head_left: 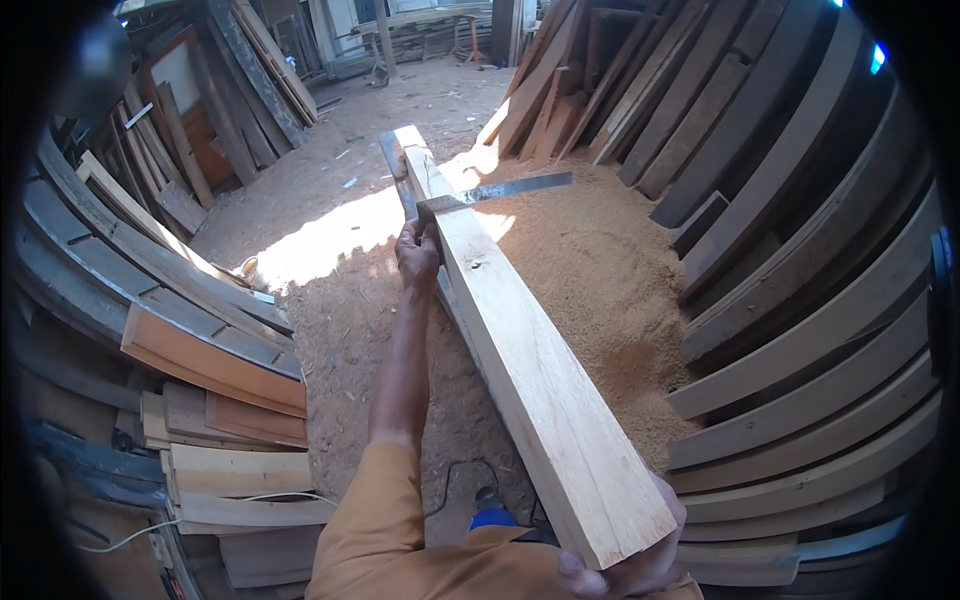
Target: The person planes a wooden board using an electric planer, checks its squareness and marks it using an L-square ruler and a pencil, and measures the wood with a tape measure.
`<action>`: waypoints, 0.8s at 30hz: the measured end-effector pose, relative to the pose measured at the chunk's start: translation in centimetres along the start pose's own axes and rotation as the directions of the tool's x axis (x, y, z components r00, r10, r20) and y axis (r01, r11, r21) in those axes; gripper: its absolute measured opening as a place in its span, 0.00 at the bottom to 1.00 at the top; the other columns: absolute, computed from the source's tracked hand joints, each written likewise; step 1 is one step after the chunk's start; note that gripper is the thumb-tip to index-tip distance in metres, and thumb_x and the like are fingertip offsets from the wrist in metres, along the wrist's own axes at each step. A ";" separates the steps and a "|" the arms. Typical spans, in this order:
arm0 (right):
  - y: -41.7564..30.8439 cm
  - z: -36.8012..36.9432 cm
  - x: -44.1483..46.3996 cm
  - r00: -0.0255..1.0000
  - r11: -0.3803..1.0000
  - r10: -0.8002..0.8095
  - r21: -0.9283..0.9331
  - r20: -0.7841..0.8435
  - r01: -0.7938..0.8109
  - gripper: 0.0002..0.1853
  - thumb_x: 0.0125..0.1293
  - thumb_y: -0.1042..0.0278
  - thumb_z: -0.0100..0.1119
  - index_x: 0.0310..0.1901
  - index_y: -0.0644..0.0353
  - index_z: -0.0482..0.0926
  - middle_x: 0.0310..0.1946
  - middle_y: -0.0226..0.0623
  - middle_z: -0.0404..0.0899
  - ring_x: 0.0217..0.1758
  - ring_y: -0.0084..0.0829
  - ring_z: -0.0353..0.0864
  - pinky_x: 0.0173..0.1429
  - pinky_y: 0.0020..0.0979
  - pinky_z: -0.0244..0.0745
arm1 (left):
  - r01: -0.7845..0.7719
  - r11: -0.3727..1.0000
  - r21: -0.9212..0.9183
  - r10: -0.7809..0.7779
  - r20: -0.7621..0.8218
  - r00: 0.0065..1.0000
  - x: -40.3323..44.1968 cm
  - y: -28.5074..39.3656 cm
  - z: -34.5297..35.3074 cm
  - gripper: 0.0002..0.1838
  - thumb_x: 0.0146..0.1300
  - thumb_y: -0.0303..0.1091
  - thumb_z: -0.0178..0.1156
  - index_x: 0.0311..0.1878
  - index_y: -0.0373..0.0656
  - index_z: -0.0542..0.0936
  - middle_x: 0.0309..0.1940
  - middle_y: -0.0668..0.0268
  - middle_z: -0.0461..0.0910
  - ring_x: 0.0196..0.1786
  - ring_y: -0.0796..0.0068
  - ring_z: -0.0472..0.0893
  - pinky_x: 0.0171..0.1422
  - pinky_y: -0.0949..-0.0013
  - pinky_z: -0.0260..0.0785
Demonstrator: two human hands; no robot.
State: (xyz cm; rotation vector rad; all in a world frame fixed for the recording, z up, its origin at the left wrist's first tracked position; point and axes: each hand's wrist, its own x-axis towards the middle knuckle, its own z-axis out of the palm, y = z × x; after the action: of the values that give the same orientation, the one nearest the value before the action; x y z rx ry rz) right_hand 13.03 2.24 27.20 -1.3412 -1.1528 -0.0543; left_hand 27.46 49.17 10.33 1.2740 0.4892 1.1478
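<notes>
A long squared wooden beam [540, 350] runs away from me, its pale top face marked by a small dark knot. My left hand [416, 252] is closed at the beam's left side, gripping the stock of a try square [440, 207]. The square's metal blade [520, 187] reaches across the top face and sticks out past the right edge. At the near end, my right hand [645, 560] wraps round the underside and right corner of the beam, with the thumb showing at the lower left. Its other fingers are partly hidden by the wood.
Below the beam's left side shows a darker narrow support [455, 305]. Sawdust [610, 260] is heaped to the right on the dirt floor [340, 350]. Boards [780, 250] lean and stack along the right, with more planks [215, 365] on the left. A dark cable [455, 465] lies near my feet.
</notes>
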 end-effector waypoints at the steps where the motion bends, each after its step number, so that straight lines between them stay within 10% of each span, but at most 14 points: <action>1: -0.2 -0.4 0.2 0.999 0.999 0.035 0.013 0.030 -0.035 0.43 0.56 0.67 0.74 0.68 0.84 0.64 0.60 0.62 0.77 0.64 0.51 0.80 0.72 0.49 0.71 | 0.009 1.000 -0.023 -0.009 0.014 1.000 -0.2 0.3 0.0 0.09 0.77 0.32 0.61 0.52 0.37 0.80 0.31 0.69 0.83 0.27 0.86 0.77 0.28 0.76 0.70; 8: -1.6 -0.6 2.7 0.990 0.997 0.074 -0.025 0.122 -0.072 0.42 0.56 0.63 0.77 0.66 0.81 0.67 0.57 0.59 0.79 0.63 0.48 0.81 0.71 0.49 0.71 | 0.008 1.000 -0.007 -0.008 0.034 0.999 -0.2 1.0 0.0 0.10 0.77 0.32 0.60 0.54 0.37 0.80 0.34 0.68 0.84 0.29 0.85 0.80 0.30 0.76 0.74; 11: -1.6 1.3 0.2 0.965 0.960 0.226 0.197 -0.130 -0.198 0.47 0.57 0.60 0.77 0.70 0.80 0.62 0.57 0.59 0.79 0.62 0.48 0.81 0.70 0.50 0.71 | 0.016 1.000 0.014 -0.016 0.034 0.999 -0.4 1.5 0.1 0.11 0.77 0.32 0.60 0.55 0.36 0.80 0.35 0.67 0.84 0.30 0.85 0.80 0.31 0.75 0.74; 14: -2.7 -0.9 3.0 0.971 0.970 0.198 -0.168 0.132 -0.175 0.55 0.55 0.59 0.77 0.75 0.78 0.52 0.62 0.63 0.74 0.66 0.55 0.78 0.70 0.53 0.72 | 0.030 0.999 0.015 -0.031 0.035 0.999 -0.3 2.4 0.4 0.11 0.77 0.32 0.61 0.54 0.36 0.80 0.36 0.66 0.85 0.32 0.83 0.81 0.35 0.75 0.76; 24: -4.2 0.4 9.1 0.902 0.935 0.200 -0.202 -0.382 -0.293 0.52 0.53 0.36 0.72 0.66 0.72 0.65 0.55 0.50 0.72 0.60 0.41 0.76 0.65 0.40 0.72 | -0.097 0.863 -0.496 -0.147 -0.430 0.891 -7.1 2.3 -9.4 0.04 0.73 0.28 0.64 0.45 0.45 0.78 0.35 0.73 0.80 0.33 0.81 0.80 0.34 0.74 0.75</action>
State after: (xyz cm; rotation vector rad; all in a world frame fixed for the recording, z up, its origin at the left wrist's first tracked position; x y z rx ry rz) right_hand 14.61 6.40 36.26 -1.6209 -0.6752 -0.2584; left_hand 15.87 47.33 7.66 0.5292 0.4988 1.4442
